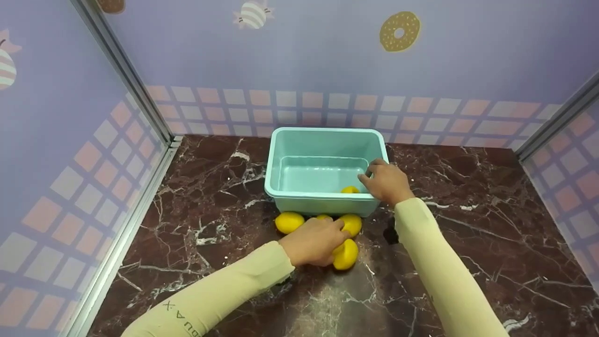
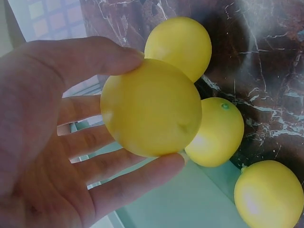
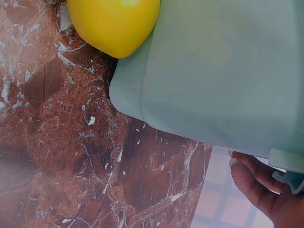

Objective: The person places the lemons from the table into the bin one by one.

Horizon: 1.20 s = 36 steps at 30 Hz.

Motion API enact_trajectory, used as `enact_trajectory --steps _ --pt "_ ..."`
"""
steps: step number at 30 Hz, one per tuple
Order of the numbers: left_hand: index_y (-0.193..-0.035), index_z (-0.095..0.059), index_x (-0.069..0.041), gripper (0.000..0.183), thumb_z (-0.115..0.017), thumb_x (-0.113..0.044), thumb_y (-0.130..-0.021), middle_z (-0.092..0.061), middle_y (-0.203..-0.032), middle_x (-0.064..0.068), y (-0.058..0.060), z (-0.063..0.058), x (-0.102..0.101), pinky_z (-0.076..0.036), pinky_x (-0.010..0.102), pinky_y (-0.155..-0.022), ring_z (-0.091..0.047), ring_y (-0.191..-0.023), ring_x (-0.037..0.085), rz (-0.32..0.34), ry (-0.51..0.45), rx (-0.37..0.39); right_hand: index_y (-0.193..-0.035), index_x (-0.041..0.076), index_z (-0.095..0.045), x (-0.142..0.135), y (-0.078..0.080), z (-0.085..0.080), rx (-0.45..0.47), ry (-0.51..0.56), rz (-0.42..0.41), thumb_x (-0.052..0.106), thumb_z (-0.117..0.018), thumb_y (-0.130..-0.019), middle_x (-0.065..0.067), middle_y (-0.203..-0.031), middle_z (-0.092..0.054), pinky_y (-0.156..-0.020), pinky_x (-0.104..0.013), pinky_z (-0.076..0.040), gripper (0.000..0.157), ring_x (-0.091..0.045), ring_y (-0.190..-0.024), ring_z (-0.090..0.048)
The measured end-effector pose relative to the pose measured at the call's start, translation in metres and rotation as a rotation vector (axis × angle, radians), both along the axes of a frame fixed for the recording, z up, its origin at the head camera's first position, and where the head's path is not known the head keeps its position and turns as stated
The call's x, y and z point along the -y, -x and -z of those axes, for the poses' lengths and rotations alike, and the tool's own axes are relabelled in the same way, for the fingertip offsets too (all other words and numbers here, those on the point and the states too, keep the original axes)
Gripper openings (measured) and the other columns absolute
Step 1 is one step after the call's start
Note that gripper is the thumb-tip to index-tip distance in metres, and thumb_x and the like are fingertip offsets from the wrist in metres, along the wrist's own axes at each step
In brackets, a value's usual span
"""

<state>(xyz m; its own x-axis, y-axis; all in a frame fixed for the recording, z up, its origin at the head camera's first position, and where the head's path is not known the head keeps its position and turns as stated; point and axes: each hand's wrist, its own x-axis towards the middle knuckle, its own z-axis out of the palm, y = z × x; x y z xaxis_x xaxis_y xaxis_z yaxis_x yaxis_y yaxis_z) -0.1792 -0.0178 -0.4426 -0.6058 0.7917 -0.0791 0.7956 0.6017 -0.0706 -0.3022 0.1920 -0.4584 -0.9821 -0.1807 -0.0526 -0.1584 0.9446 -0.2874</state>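
My left hand (image 1: 314, 241) holds a lemon (image 2: 149, 109) between thumb and fingers, just in front of a pale green plastic bin (image 1: 323, 194). In the head view the hand hides most of that fruit. Close around it lie several more lemons: one at the left (image 1: 289, 223), one against the bin's front (image 1: 352, 225), one nearer me (image 1: 346, 255). My right hand (image 1: 387, 181) grips the bin's rim near its front right corner, thumb on the inner side. Its fingers (image 3: 254, 183) show beside the bin in the right wrist view. One lemon (image 1: 350, 189) sits inside the bin.
The bin stands on a dark red marbled tabletop (image 1: 224, 187), close to the back wall (image 1: 309, 56). Panels with a tile pattern close off the left (image 1: 89, 187) and right sides. Another lemon (image 3: 114, 23) lies beside the bin in the right wrist view.
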Motion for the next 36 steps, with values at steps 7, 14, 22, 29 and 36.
enact_trajectory --steps 7,14,22,29,36 --pt "-0.106 -0.065 -0.017 0.028 -0.070 -0.025 -0.080 -0.062 -0.100 0.003 0.001 -0.006 0.001 -0.056 0.038 -0.068 -0.063 -0.083 0.022 -0.017 0.005 0.021 -0.108 0.003 -0.068 0.001 0.000 0.001 -0.005 0.000 0.005 0.044 -0.050 -0.095 -0.015 -0.129 -0.057 -0.095 -0.058 -0.046 0.046 -0.043 -0.111 -0.058" --pt "-0.108 -0.065 -0.017 0.032 -0.072 -0.025 -0.078 -0.061 -0.102 0.003 0.003 -0.012 0.001 -0.055 0.039 -0.068 -0.061 -0.085 0.022 -0.029 0.011 0.039 -0.108 0.003 -0.069 0.001 0.001 0.000 0.000 0.010 0.012 0.043 -0.051 -0.095 -0.015 -0.130 -0.057 -0.096 -0.058 -0.045 0.046 -0.043 -0.112 -0.058" --pt "-0.109 -0.065 -0.017 0.033 -0.072 -0.024 -0.078 -0.061 -0.103 0.003 0.005 -0.016 0.001 -0.055 0.039 -0.069 -0.061 -0.086 0.022 -0.028 0.010 0.036 -0.108 0.002 -0.068 0.001 0.000 -0.001 0.022 0.021 0.033 0.044 -0.051 -0.095 -0.015 -0.131 -0.057 -0.097 -0.057 -0.045 0.047 -0.041 -0.112 -0.058" --pt "-0.111 -0.065 -0.016 0.034 -0.070 -0.025 -0.079 -0.060 -0.103 0.004 0.008 -0.021 0.002 -0.055 0.039 -0.071 -0.060 -0.087 0.021 -0.023 0.000 0.013 -0.108 0.002 -0.068 0.001 0.000 0.001 0.015 0.022 0.027 0.043 -0.051 -0.095 -0.015 -0.131 -0.057 -0.098 -0.057 -0.045 0.046 -0.041 -0.112 -0.058" --pt "-0.110 -0.065 -0.015 0.034 -0.070 -0.025 -0.078 -0.059 -0.100 0.003 0.011 -0.028 0.003 -0.055 0.037 -0.068 -0.060 -0.084 0.021 -0.017 -0.030 -0.013 -0.107 0.003 -0.069 0.001 0.000 0.000 0.005 0.026 0.022 0.043 -0.051 -0.095 -0.014 -0.131 -0.057 -0.096 -0.057 -0.046 0.045 -0.042 -0.112 -0.059"
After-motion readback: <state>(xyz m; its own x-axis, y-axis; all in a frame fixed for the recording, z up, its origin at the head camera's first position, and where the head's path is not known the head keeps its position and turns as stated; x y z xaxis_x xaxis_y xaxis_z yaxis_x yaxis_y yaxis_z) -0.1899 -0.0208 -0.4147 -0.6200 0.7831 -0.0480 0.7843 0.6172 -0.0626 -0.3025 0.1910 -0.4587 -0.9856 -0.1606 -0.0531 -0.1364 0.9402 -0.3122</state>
